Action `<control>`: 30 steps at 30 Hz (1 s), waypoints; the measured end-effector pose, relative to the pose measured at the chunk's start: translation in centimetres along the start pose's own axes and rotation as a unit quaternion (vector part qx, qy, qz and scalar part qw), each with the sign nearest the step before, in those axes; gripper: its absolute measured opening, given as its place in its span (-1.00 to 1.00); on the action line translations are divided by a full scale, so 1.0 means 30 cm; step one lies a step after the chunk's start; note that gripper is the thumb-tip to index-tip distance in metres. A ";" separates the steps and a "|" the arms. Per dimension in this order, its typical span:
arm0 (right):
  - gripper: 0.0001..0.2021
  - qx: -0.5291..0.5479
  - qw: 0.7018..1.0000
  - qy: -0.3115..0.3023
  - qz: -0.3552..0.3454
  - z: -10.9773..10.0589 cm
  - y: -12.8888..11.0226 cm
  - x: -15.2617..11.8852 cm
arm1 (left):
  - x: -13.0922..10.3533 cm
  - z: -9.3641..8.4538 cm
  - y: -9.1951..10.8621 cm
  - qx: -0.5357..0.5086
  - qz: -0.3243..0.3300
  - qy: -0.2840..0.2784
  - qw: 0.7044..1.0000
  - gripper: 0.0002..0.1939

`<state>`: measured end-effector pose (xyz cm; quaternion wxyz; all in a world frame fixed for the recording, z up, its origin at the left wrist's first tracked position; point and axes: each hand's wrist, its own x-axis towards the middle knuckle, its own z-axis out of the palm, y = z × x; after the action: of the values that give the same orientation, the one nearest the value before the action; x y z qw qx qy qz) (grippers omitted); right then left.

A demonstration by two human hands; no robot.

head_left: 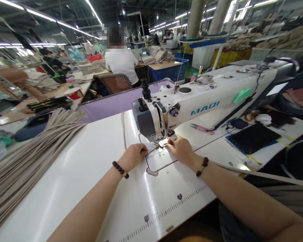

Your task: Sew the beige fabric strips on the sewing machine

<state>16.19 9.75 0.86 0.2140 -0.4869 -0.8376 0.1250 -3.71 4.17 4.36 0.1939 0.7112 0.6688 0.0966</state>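
A white sewing machine (204, 97) stands on the table, its needle area lit between my hands. My left hand (133, 156) pinches a narrow beige fabric strip (152, 150) just left of the presser foot. On the other side, close to the needle plate (161, 158), my right hand (181, 149) has its fingers closed at the strip's line; what lies in its fingertips is mostly hidden. A long length of beige strip (262, 174) trails from under the right forearm toward the right edge. Another piece of strip (123, 131) lies behind my left hand.
A thick bundle of beige strips (40, 151) covers the table's left side. Pink-handled scissors (202, 128) lie beneath the machine arm, with a black tablet-like slab (255, 139) farther right. A person in white (121, 65) sits ahead beyond a lilac panel (108, 104).
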 end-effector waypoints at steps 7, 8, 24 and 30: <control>-0.91 0.010 1.000 -0.003 0.003 -0.005 -0.002 0.003 | -0.077 0.068 0.151 -0.096 -0.119 0.010 0.988 -0.94; -0.91 0.013 1.000 -0.003 0.002 -0.004 -0.002 0.002 | -0.080 0.078 0.165 -0.105 -0.130 0.014 0.986 -0.93; -0.98 0.200 0.978 -0.013 0.062 -0.042 -0.007 -0.007 | -0.117 0.126 0.200 -0.268 -0.168 -0.006 0.949 -0.80; -0.75 0.441 0.860 -0.172 0.192 -0.136 -0.029 -0.191 | -0.377 0.128 0.261 -0.450 -0.059 -0.228 0.861 -0.73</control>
<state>19.97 4.34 3.44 0.2305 -0.4636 -0.6080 0.6019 3.98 -7.81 5.43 0.6457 0.5073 0.5305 0.2106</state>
